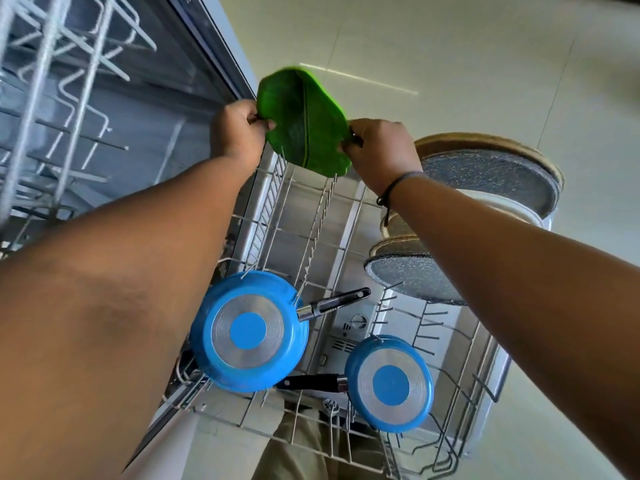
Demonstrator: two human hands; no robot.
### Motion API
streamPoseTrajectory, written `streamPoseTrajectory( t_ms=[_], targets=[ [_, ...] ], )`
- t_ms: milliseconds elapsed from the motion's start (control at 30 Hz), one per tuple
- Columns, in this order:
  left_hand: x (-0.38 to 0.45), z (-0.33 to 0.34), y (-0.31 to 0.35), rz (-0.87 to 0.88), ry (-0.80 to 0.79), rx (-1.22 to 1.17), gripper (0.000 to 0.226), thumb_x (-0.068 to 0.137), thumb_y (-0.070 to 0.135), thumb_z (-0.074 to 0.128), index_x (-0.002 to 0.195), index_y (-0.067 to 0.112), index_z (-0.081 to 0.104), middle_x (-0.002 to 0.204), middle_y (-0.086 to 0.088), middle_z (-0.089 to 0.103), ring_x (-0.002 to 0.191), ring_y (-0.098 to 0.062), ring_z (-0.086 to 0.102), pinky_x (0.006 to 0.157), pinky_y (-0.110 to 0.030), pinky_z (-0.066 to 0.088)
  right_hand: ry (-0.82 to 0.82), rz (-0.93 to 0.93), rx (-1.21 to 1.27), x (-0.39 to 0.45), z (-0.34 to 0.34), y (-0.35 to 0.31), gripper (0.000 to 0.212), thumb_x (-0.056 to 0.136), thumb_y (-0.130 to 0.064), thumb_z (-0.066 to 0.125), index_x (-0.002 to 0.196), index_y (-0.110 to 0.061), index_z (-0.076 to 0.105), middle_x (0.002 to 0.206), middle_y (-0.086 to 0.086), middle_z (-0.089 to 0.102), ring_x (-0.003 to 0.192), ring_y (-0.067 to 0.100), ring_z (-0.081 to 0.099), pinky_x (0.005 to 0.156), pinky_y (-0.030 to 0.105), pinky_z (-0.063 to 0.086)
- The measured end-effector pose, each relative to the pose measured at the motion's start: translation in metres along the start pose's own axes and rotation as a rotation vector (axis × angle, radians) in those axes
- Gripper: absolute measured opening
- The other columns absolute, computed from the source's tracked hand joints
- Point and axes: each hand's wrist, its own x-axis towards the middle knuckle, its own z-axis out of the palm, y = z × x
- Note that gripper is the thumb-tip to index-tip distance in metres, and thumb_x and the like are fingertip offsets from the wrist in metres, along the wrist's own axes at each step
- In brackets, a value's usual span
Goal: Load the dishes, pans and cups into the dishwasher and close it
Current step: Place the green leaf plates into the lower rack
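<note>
A green leaf-shaped plate point(304, 123) is held over the far end of the pulled-out lower rack point(332, 237). My left hand point(237, 131) pinches its left edge and my right hand point(379, 150) pinches its right edge. The plate's lower edge is down among the rack's tines. Two blue frying pans lie face down in the rack: a larger one point(247, 330) at the left and a smaller one point(389, 382) nearer me. Speckled grey plates point(412, 275) stand along the rack's right side, with a larger one point(491, 178) farther off.
The open dishwasher tub with its white upper rack point(69, 98) fills the upper left. The lowered door point(346, 327) lies under the lower rack. Pale tiled floor point(450, 46) spreads beyond and to the right. My trouser leg point(304, 445) shows below the rack.
</note>
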Motion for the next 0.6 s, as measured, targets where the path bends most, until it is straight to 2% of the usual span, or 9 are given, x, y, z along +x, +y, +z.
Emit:
streamPoseTrajectory(
  t_ms=[67,200,267,333,400,467,600],
  targets=[
    [0.0,0.002,-0.005,-0.007,-0.051,0.048,0.014,0.083,0.019,0.067,0.096,0.015,0.072,0.09,-0.005,0.07,0.085,-0.021,0.061,0.064,-0.021,0.035,-0.036,0.023,-0.02,-0.004,0.007,0.006,0.019,0.09,-0.025,0.056,0.097,-0.013,0.069,0.091,0.014,0.068,0.085,0.034,0.059,0.065,0.029,0.039],
    [-0.003,0.006,-0.008,-0.012,-0.097,0.056,0.017,0.085,0.028,0.065,0.097,0.018,0.072,0.09,-0.006,0.07,0.09,-0.027,0.064,0.067,-0.023,0.039,-0.04,0.114,-0.02,-0.011,0.012,0.009,0.023,0.093,-0.025,0.054,0.1,-0.008,0.068,0.094,0.017,0.067,0.085,0.032,0.058,0.065,0.027,0.034],
    [-0.007,0.009,-0.006,-0.031,-0.106,0.083,0.017,0.088,0.029,0.062,0.1,0.018,0.07,0.089,-0.003,0.067,0.092,-0.027,0.063,0.066,-0.022,0.035,-0.072,0.132,-0.026,-0.011,0.012,0.006,0.023,0.095,-0.023,0.053,0.103,-0.007,0.066,0.096,0.016,0.066,0.086,0.031,0.058,0.067,0.029,0.038],
    [-0.014,0.011,-0.005,-0.062,-0.126,0.117,0.022,0.09,0.031,0.06,0.109,0.021,0.067,0.099,0.0,0.067,0.095,-0.023,0.061,0.068,-0.022,0.035,-0.083,0.142,0.007,-0.012,0.01,0.004,0.021,0.093,-0.02,0.052,0.107,-0.01,0.065,0.099,0.015,0.067,0.089,0.032,0.059,0.072,0.032,0.046],
    [-0.024,0.011,-0.003,-0.097,-0.114,0.125,0.033,0.09,0.035,0.059,0.122,0.026,0.059,0.114,0.004,0.064,0.101,-0.019,0.058,0.076,-0.025,0.041,-0.05,0.153,0.069,-0.017,0.005,0.003,0.025,0.092,-0.02,0.053,0.115,-0.014,0.061,0.104,0.012,0.068,0.096,0.032,0.061,0.079,0.037,0.051],
    [-0.043,0.012,-0.002,-0.139,-0.102,0.077,0.048,0.09,0.036,0.06,0.135,0.026,0.047,0.13,0.0,0.058,0.114,-0.024,0.055,0.089,-0.031,0.044,-0.017,0.167,0.098,-0.032,-0.002,0.001,0.035,0.092,-0.023,0.054,0.126,-0.015,0.055,0.113,0.012,0.066,0.103,0.03,0.061,0.085,0.039,0.051],
    [-0.114,0.019,-0.009,-0.185,-0.184,0.086,0.072,0.091,0.04,0.059,0.149,0.013,0.026,0.152,-0.01,0.034,0.136,-0.028,0.036,0.11,-0.041,0.034,-0.098,0.136,0.026,-0.079,-0.005,0.003,0.039,0.096,-0.026,0.049,0.134,-0.022,0.045,0.121,0.009,0.062,0.107,0.027,0.061,0.089,0.037,0.05]
  ],
)
